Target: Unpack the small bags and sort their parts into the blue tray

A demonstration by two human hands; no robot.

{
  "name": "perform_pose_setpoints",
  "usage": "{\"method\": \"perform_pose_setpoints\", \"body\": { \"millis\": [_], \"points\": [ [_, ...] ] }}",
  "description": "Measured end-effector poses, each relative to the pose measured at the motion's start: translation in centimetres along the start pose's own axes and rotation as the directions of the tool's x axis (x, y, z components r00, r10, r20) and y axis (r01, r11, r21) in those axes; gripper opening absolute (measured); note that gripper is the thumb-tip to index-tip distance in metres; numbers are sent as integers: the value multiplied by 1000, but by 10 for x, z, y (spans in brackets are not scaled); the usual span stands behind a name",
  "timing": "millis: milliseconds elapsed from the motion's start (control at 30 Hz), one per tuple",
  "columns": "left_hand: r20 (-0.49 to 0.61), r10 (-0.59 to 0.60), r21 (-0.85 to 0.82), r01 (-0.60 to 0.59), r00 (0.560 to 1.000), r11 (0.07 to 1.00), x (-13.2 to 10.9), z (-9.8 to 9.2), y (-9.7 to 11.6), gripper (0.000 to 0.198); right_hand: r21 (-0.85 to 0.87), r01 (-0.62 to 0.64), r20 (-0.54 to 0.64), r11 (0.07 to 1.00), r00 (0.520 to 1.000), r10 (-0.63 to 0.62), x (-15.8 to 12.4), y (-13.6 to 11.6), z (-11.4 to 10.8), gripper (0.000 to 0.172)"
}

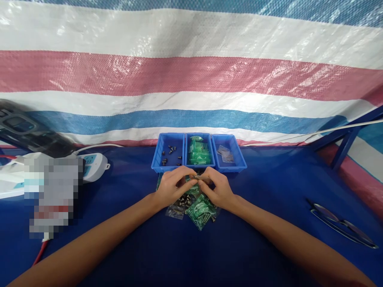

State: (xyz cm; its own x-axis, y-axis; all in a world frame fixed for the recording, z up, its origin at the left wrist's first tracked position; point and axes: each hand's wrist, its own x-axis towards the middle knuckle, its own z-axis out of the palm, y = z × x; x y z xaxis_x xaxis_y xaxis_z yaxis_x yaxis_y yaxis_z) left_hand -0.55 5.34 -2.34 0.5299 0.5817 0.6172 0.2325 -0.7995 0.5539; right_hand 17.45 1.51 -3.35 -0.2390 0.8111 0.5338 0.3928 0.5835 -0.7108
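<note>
Over crinkly packets [201, 211], left hand [171, 188], right hand [220, 190] pinching small piece [200, 178]

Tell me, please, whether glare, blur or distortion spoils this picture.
Head view: even, soft light; white glare on the glossy striped tarp; its stripes bow slightly from wide-angle distortion; a pixelated block hides things at the left; the left hand and right hand are fairly sharp, yet the small item they pinch is too small to make out.
</note>
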Motion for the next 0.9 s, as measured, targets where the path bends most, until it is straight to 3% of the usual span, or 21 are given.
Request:
{"method": "perform_pose_setpoints", "body": {
  "millis": [500, 900],
  "points": [
    [-8, 39, -37, -39, 999, 999, -1, 1, 0, 5, -12, 7, -24, 1000, 1000, -7, -1, 2, -3, 13],
    [21, -8, -20, 8, 1000, 1000, 0, 1, -1, 5, 21, 14, -28, 1000, 1000, -13, -3, 2, -3, 15]
  ]
}}
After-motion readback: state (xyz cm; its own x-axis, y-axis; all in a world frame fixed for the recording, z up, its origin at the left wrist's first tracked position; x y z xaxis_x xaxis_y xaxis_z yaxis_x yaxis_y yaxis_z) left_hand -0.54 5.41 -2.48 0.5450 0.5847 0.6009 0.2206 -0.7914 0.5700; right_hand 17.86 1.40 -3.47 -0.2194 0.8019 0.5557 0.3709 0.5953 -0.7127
